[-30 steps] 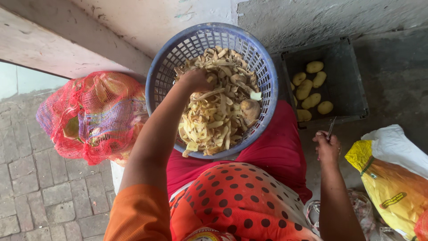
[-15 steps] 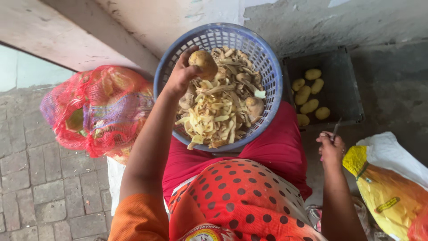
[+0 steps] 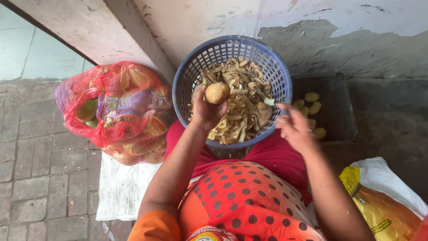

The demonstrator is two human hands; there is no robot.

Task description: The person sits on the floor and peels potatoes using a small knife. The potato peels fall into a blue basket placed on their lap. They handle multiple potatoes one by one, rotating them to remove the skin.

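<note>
A round blue plastic basket (image 3: 179,85) rests on my lap, full of potato peels (image 3: 243,87), with a brown potato (image 3: 264,111) lying on its right side. Over the basket's left half, my left hand (image 3: 205,112) holds up another unpeeled potato (image 3: 217,93). My right hand (image 3: 295,129) hovers at the basket's right rim, fingers curled around a thin tool that is blurred and hard to make out. My lap is covered in red cloth, with orange, red-dotted fabric nearer me.
A red mesh sack (image 3: 116,111) of potatoes sits on the left on a white cloth (image 3: 120,187). A dark tray (image 3: 341,111) with several peeled potatoes (image 3: 312,97) lies to the right. A yellow and white bag (image 3: 383,201) is at the lower right. A plastered wall is ahead.
My left hand has lifted a potato out of the peels and holds it up. My right hand has come up from beside my leg to the basket's right rim.
</note>
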